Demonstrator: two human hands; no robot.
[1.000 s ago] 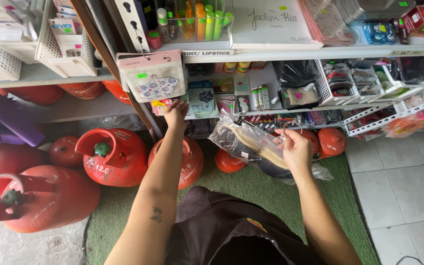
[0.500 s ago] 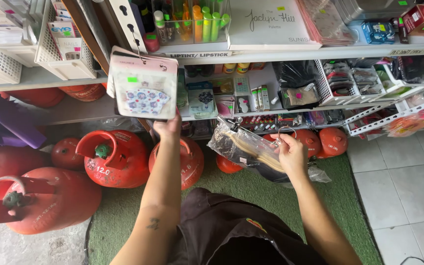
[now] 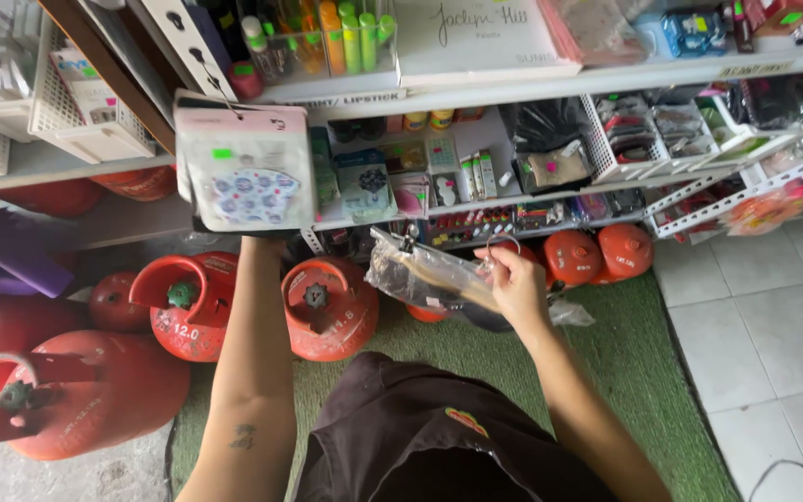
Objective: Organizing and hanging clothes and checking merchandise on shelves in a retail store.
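My left hand (image 3: 257, 240) is raised toward the shelves and holds a flat pink-and-white packet (image 3: 243, 167) with a patterned item showing through its window; the packet hides most of the hand. My right hand (image 3: 516, 284) grips a clear plastic bag (image 3: 429, 274) with a tan item inside, held out over the green mat (image 3: 606, 372). Both sit in front of a white shelf (image 3: 513, 79) crowded with small cosmetics.
Several red gas cylinders (image 3: 327, 311) stand on the floor at left and under the shelf. White wire baskets (image 3: 76, 121) hang at upper left, tilted racks (image 3: 727, 177) at right. Grey floor tiles (image 3: 764, 325) lie to the right, a purple cloth (image 3: 11, 251) at far left.
My left hand has lifted the packet higher and to the left, toward the upper shelf. My right hand keeps the clear bag at about the same place.
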